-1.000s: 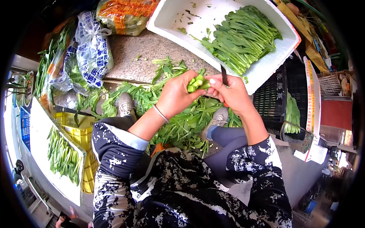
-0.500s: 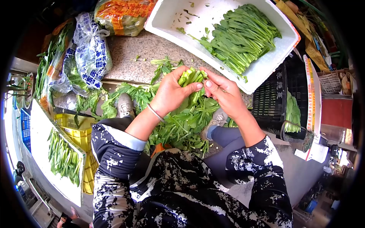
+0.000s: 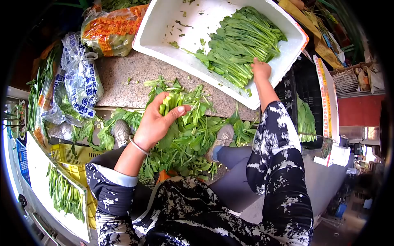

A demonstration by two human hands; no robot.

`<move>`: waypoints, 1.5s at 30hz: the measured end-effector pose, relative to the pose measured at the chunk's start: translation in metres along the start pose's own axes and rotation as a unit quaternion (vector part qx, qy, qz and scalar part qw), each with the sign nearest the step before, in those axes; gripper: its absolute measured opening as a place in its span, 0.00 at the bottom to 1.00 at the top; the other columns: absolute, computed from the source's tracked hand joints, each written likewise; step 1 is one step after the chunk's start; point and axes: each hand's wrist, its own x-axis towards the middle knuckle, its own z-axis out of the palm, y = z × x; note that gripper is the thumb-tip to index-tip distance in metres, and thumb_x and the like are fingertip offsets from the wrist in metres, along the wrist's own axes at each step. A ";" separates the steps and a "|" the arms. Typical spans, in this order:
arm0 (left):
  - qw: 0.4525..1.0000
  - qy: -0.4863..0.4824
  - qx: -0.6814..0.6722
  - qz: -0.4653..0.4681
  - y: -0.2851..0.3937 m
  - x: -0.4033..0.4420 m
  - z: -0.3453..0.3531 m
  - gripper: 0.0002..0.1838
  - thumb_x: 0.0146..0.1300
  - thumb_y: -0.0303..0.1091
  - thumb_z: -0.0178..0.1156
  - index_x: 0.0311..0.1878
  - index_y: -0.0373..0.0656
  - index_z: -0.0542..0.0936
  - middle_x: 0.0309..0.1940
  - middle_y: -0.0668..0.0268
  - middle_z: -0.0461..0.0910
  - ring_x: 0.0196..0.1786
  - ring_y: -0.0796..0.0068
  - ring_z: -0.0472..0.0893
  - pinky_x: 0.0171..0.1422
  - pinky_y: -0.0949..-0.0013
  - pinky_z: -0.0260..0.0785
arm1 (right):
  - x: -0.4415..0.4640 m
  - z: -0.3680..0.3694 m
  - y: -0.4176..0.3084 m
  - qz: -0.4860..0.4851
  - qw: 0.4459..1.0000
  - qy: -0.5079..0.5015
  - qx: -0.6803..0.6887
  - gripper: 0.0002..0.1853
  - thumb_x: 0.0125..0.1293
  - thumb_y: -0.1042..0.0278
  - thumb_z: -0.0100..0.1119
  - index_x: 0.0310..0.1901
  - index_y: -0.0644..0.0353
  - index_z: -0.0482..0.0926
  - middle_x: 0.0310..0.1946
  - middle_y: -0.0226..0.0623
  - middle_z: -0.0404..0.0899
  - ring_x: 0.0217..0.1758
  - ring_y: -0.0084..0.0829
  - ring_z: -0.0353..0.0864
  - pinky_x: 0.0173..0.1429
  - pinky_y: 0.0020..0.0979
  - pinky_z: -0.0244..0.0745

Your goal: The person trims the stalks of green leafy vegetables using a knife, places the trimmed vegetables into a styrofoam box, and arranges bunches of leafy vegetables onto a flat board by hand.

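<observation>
Bkgd speckled stone slab (image 3: 123, 78); L hand (image 3: 155, 123) w/ lt-green, chunky stems (image 3: 169, 103).

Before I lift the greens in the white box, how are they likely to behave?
The greens will probably droop at the thin leaves and stay firmer along the slim, straight stems. They may slide apart, since no tie shows around them. The leaves look easy to bruise, so the stems by the right hand seem safer.

Grey floor (image 3: 317, 180), speckled stone slab (image 3: 123, 80), red panel (image 3: 361, 110).
</observation>
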 end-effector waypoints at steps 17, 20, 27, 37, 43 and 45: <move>0.973 0.097 0.199 0.068 0.005 0.003 0.004 0.10 0.51 0.26 0.67 0.37 0.38 0.78 0.30 0.70 0.81 0.32 0.87 0.76 0.39 0.79 0.70 | -0.185 -0.053 -0.094 -0.204 0.920 -0.334 -0.013 0.09 0.55 0.67 0.64 0.31 0.63 0.77 0.25 0.30 0.79 0.26 0.18 0.74 0.31 0.20 0.71; 0.978 0.062 0.191 0.062 -0.001 -0.001 0.010 0.10 0.50 0.25 0.68 0.35 0.37 0.78 0.33 0.68 0.82 0.34 0.86 0.77 0.40 0.79 0.71 | -0.237 -0.067 -0.102 -0.169 0.891 -0.420 -0.035 0.10 0.52 0.68 0.66 0.30 0.66 0.77 0.23 0.30 0.78 0.26 0.14 0.72 0.32 0.20 0.70; 0.996 -0.049 0.073 0.004 0.013 -0.012 0.008 0.12 0.47 0.25 0.69 0.37 0.38 0.79 0.31 0.71 0.80 0.34 0.85 0.76 0.42 0.79 0.70 | -0.264 -0.076 -0.103 -0.080 0.868 -0.485 0.065 0.09 0.52 0.72 0.66 0.30 0.65 0.76 0.21 0.25 0.75 0.25 0.13 0.70 0.30 0.18 0.68; 0.997 -0.048 0.060 -0.022 0.004 -0.008 -0.001 0.09 0.53 0.24 0.64 0.38 0.38 0.77 0.30 0.70 0.78 0.34 0.83 0.76 0.42 0.77 0.71 | -0.243 -0.070 -0.100 -0.105 0.850 -0.515 0.032 0.19 0.61 0.57 0.58 0.43 0.67 0.76 0.24 0.29 0.75 0.27 0.20 0.71 0.35 0.23 0.69; 0.998 -0.014 0.035 -0.041 0.007 -0.006 0.006 0.11 0.52 0.23 0.65 0.39 0.37 0.76 0.31 0.70 0.78 0.34 0.82 0.76 0.43 0.78 0.70 | -0.258 -0.070 -0.102 -0.099 0.800 -0.586 0.078 0.26 0.68 0.53 0.46 0.61 0.63 0.65 0.26 0.27 0.72 0.32 0.17 0.70 0.39 0.22 0.67; 0.998 -0.014 0.038 -0.042 0.006 -0.005 0.007 0.11 0.52 0.23 0.65 0.39 0.37 0.76 0.31 0.70 0.78 0.34 0.83 0.76 0.42 0.78 0.70 | -0.258 -0.071 -0.102 -0.109 0.794 -0.594 0.076 0.26 0.68 0.55 0.47 0.62 0.61 0.63 0.26 0.27 0.72 0.32 0.17 0.70 0.39 0.22 0.67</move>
